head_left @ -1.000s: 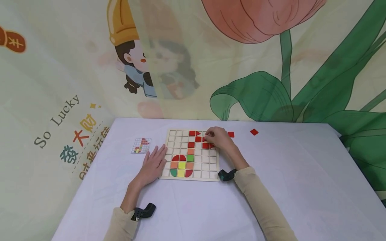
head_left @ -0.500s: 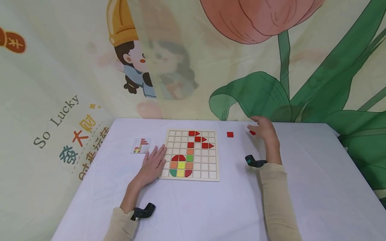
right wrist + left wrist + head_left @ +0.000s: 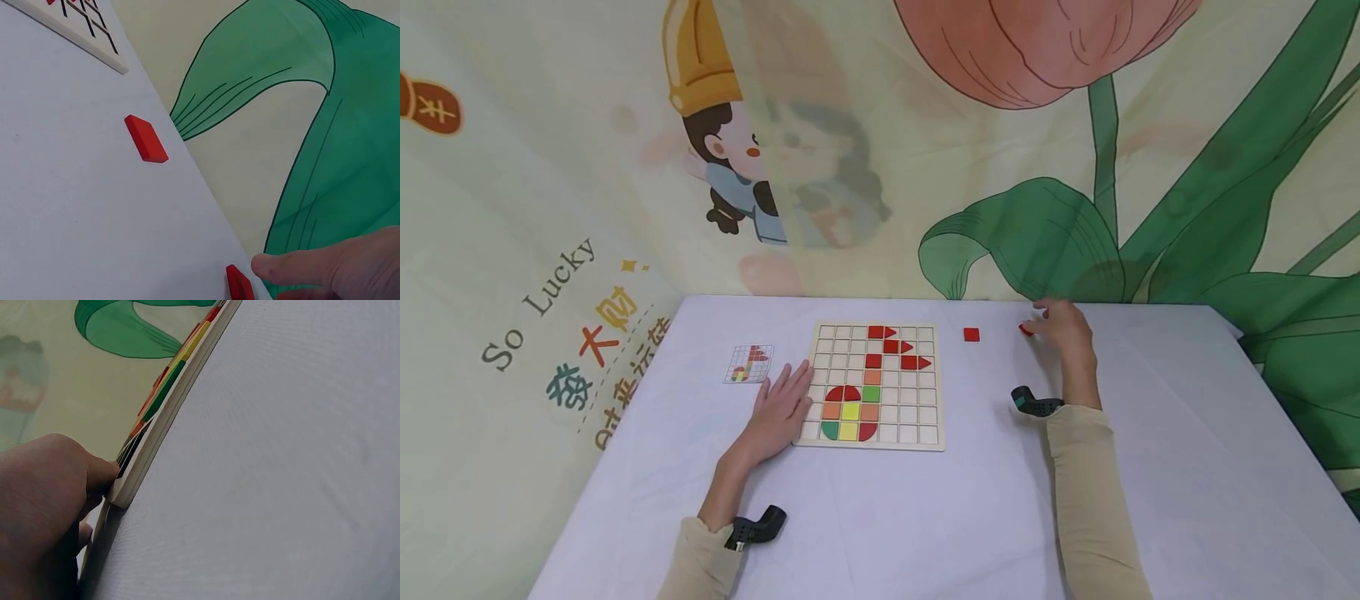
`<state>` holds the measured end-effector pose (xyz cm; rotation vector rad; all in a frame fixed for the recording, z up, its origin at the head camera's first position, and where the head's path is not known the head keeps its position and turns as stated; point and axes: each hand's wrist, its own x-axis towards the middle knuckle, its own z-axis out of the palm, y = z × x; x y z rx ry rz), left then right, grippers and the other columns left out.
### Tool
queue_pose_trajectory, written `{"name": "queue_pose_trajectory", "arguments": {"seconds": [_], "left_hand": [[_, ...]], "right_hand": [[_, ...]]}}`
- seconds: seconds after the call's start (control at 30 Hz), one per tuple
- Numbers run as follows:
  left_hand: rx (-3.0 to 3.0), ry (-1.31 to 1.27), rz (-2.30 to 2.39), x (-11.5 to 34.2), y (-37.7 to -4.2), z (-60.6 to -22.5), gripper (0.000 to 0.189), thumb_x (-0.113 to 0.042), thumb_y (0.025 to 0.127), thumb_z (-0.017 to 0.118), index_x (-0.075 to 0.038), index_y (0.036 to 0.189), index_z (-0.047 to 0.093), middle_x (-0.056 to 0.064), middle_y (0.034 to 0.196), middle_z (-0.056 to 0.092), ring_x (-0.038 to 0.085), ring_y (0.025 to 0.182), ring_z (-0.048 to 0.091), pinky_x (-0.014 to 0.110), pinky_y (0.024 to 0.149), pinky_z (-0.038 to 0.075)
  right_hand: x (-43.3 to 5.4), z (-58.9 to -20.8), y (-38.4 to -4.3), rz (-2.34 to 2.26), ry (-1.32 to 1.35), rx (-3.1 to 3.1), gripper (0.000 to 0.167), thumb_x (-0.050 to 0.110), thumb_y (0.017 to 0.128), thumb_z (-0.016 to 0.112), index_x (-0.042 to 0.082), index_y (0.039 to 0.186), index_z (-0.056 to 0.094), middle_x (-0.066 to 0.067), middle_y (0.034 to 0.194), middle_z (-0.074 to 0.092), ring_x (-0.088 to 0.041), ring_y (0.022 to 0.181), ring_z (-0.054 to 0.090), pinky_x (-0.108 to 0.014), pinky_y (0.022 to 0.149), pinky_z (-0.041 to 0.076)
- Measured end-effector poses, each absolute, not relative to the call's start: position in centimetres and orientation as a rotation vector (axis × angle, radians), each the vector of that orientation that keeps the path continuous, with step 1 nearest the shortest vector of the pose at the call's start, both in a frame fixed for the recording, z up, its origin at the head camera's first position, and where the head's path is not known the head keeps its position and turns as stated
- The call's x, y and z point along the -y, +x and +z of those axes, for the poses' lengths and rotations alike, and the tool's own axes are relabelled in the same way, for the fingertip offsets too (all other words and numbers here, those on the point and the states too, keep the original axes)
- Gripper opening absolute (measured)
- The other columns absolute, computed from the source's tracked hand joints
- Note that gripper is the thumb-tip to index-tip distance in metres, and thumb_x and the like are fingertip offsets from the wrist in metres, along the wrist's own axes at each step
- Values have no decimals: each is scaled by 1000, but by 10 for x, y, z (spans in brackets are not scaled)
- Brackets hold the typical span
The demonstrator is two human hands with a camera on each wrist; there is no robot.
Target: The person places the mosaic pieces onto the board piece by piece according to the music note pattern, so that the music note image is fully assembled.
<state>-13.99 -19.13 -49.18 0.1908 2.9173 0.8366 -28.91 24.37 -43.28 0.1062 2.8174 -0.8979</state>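
My left hand [image 3: 781, 410] lies with its fingers straight along the left edge of a square wooden grid board [image 3: 910, 414]. In the left wrist view its thumb [image 3: 100, 474] touches the board's corner. Red, orange, yellow and green tiles fill part of the grid. Off to the right, my right hand [image 3: 1066, 327] is at a loose red tile [image 3: 1025, 330], which the hand partly covers. The right wrist view has one finger [image 3: 290, 267] stretched out beside that red tile [image 3: 239, 283]. Another red square tile [image 3: 972, 334] lies between the board and this hand.
A small pattern card [image 3: 748, 364] lies left of the board on the white tablecloth [image 3: 865, 517]. Behind the table's far edge hangs a printed curtain [image 3: 850, 267]. Both wrists wear black cameras [image 3: 758, 527].
My right hand has left the upper right of the board and moved right to the loose red tile, then come down at it. My left hand stays in place.
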Motion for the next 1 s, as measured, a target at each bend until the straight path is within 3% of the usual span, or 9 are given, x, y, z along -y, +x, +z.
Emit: {"name": "queue_pose_trajectory", "arguments": {"seconds": [0.4,0.7,0.87,1.0], "left_hand": [[-2921,193,837,192,-139,-493,57,-27,102,41,-10,154,25,7,164,18,35,153,5,61,120,-2],[-2932,205,843,192,-140,-493,56,-26,103,41,-10,154,25,8,163,20,35,153,6,62,120,-2],[-2931,210,838,193,-140,-494,55,-27,103,39,-10,154,25,8,163,20,36,152,7,62,120,-2],[-2929,212,840,194,-140,-493,56,-27,103,38,-10,154,24,8,163,20,36,152,6,62,119,-2]], "right_hand": [[-241,-439,-288,-801,84,-2861,45,20,91,64,-5,127,56,-28,120,58,-41,108,52,-48,83,46],[-238,-447,-292,-822,123,-2834,40,19,92,62,-8,121,58,-28,118,58,-40,107,52,-52,91,46],[-225,-446,-296,-975,-77,-2861,39,20,93,61,-6,122,59,-25,115,60,-36,104,55,-43,85,50],[-179,-439,-295,-1095,-397,-2877,35,17,90,66,-4,118,64,-22,107,62,-32,97,59,-33,74,51]]}}
